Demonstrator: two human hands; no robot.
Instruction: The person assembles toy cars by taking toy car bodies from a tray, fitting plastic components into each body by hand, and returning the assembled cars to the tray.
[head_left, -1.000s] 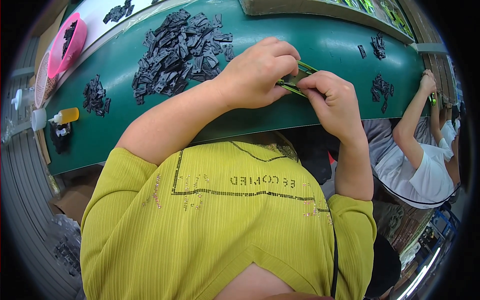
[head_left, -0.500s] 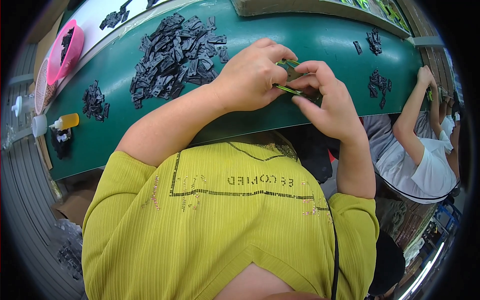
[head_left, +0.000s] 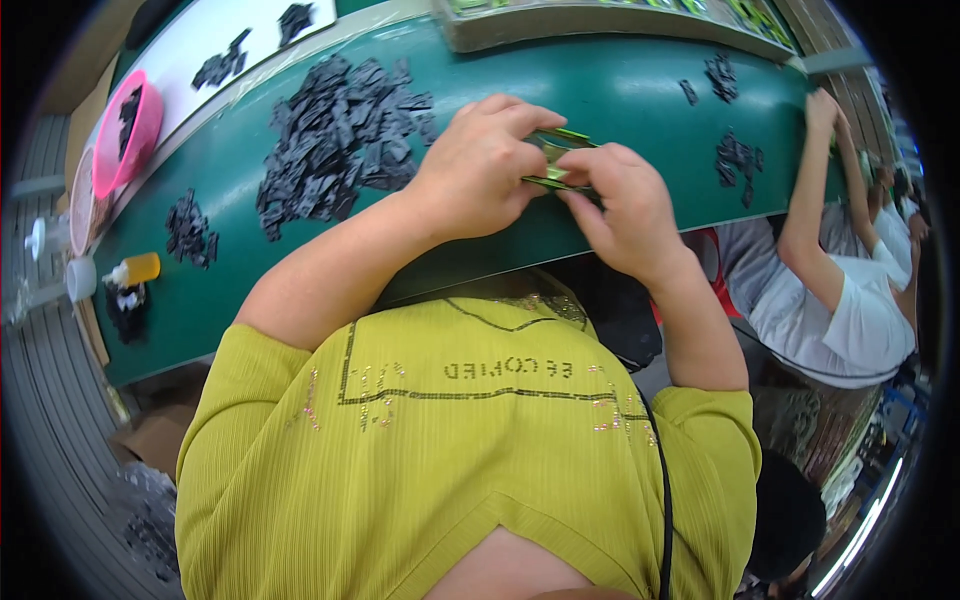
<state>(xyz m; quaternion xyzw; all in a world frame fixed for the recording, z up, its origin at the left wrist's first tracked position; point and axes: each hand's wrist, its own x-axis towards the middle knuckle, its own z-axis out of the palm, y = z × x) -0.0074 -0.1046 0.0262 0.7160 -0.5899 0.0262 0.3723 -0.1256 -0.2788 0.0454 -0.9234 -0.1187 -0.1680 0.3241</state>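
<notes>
Both hands meet over the near edge of the green-topped table. Between them is a thin, shiny green piece (head_left: 568,134) with two long edges spread apart and a paler part between. Its exact kind I cannot make out. My left hand (head_left: 482,165) pinches it from the left, thumb below and fingers above. On the other side, my right hand (head_left: 630,208) is closed on it, with thumb and bent fingertips at the gap between the two edges. The fingers hide much of the piece. A large heap of flat black parts (head_left: 335,135) lies left of my left hand.
Smaller black piles (head_left: 188,228) lie at left and right on the green table (head_left: 600,90). A pink basket (head_left: 130,130) and a bottle of yellow liquid (head_left: 135,268) stand at left. Along the back runs a tray (head_left: 600,22) of green pieces. A co-worker (head_left: 835,300) sits at right.
My right hand has come closer to my left, its fingers now bent over the green piece. The piece is tilted a little differently. The whole view has shifted slightly.
</notes>
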